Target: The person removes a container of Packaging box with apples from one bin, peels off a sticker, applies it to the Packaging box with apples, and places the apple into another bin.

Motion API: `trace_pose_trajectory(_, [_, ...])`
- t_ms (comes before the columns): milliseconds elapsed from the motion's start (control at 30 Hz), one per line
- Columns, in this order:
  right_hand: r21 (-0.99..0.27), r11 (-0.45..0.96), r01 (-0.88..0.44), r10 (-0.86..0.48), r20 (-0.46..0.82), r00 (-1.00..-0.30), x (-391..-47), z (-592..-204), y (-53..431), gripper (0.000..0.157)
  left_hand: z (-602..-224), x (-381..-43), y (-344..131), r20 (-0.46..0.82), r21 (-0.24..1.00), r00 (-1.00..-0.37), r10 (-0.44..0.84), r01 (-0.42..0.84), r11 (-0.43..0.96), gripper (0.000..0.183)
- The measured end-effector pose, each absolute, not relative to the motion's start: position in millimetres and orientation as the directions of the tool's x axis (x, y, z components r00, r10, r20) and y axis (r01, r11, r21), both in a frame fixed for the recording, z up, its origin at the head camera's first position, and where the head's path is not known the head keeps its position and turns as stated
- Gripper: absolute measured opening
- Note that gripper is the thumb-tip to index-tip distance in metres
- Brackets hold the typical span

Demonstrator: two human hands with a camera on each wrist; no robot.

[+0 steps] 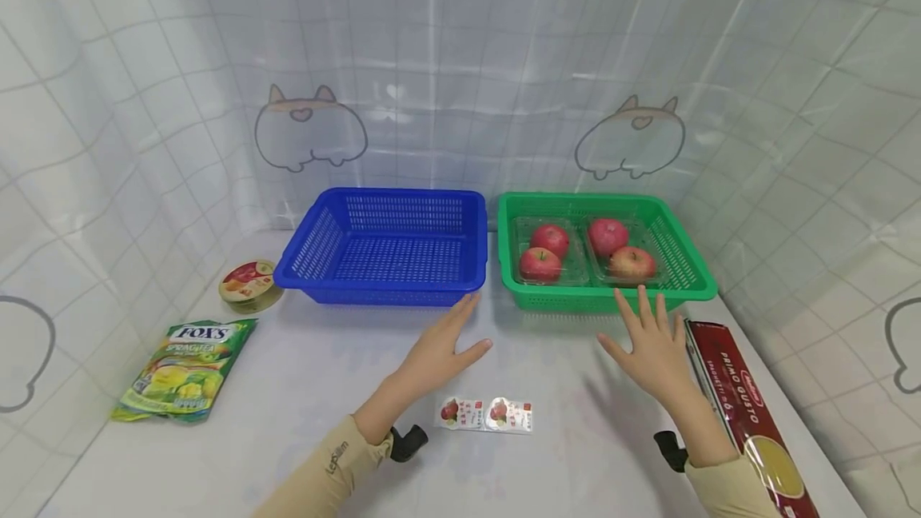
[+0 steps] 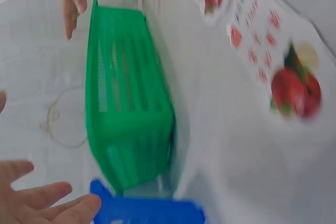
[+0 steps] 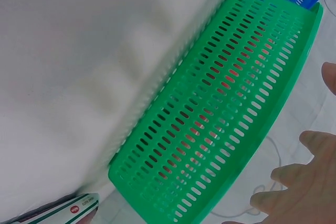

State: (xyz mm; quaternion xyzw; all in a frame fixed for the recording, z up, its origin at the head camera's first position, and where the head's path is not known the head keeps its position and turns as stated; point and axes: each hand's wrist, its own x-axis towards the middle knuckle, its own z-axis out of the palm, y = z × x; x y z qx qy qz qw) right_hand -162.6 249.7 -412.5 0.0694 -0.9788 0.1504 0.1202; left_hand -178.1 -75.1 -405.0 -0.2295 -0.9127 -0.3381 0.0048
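Observation:
My left hand (image 1: 434,352) hovers over the table in front of the blue basket (image 1: 381,296), fingers straight and thumb spread, holding nothing. To the right, my right hand (image 1: 653,348) hangs with spread fingers just in front of the green basket (image 1: 576,300). Inside the green basket sit two clear plastic boxes, each with two red apples (image 1: 541,264) showing. The blue basket has nothing in it. On the table between my wrists lies a pair of white apple-printed stickers (image 1: 484,414). The green basket's slotted side (image 3: 210,108) fills much of the right wrist view.
At the left stand a round tin (image 1: 250,286) and a green FOX'S candy bag (image 1: 189,370). A red spaghetti box (image 1: 751,414) lies along the right edge, beside my right forearm. A white grid-patterned curtain (image 1: 460,62) hangs behind and on both sides.

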Motion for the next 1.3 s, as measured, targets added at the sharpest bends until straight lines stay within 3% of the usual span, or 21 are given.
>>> trace_pose_trajectory(233, [-0.285,0.945,-0.161,-0.090,0.246,-0.965,-162,-412,248,0.079,-412,-197,-51,0.132,0.848,-0.907,0.400,0.312,0.428,0.069])
trace_pose_trajectory(533, [-0.314,0.936,-0.161,-0.087,0.236,-0.968,-157,-414,245,0.077,-423,-223,-27,-0.076,0.970,-0.907,0.413,0.029,0.243,0.076])
trace_pose_trajectory(833, [-0.419,0.891,-0.175,-0.089,0.217,-0.972,-157,-413,240,0.077,-433,-245,-4,0.031,0.981,-0.947,0.320,0.090,0.171,0.081])
trace_pose_trajectory(1133, [-0.572,0.806,-0.151,-0.068,0.164,-0.984,-157,-413,237,0.073,-440,-254,5,0.013,0.980,-0.969,0.247,0.061,0.187,0.079])
trace_pose_trajectory(1300, [-0.712,0.693,-0.111,-0.054,0.103,-0.993,-154,-409,236,0.068,-443,-260,8,0.014,0.983,-0.978,0.208,0.051,0.177,0.073])
